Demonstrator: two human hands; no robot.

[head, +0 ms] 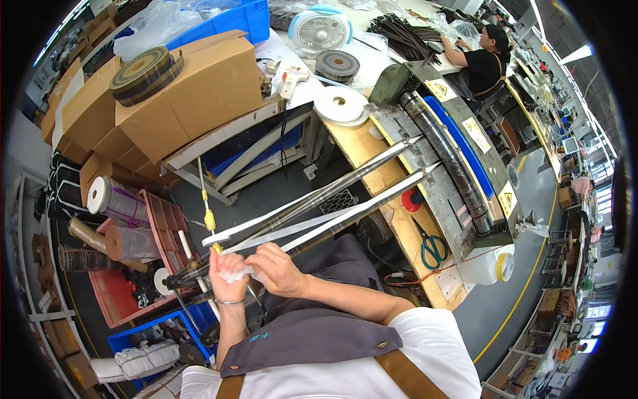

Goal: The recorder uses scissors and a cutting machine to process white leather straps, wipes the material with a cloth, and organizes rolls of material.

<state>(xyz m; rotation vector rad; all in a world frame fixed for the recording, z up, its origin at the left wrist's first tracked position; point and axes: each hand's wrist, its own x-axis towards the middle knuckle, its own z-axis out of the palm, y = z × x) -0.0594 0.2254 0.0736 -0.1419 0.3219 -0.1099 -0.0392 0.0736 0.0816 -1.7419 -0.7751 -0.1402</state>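
My left hand (pixel 229 273), with a bracelet at the wrist, is closed around a crumpled, translucent white strip (pixel 234 276). Close beside it, my right hand (pixel 277 270) pinches the same strip between bent fingers. Past the hands, white tape (pixel 324 223) and plaid ribbon (pixel 299 205) stretch in two long runs towards the upper right. They narrow to points on the metal plate of a machine, in front of its dark steel roller (pixel 443 154). A yellow fitting on a rod (pixel 210 219) stands just beyond my left hand. The ribbon's near ends are partly hidden.
Teal-handled scissors (pixel 434 252) and a red disc (pixel 412 199) lie on the wooden bench (pixel 366 144), near a white tape roll (pixel 341 105). Cardboard boxes (pixel 194 75), a pink crate (pixel 112 299) and a blue bin (pixel 144 331) stand left. Another person (pixel 486 62) sits at the far table.
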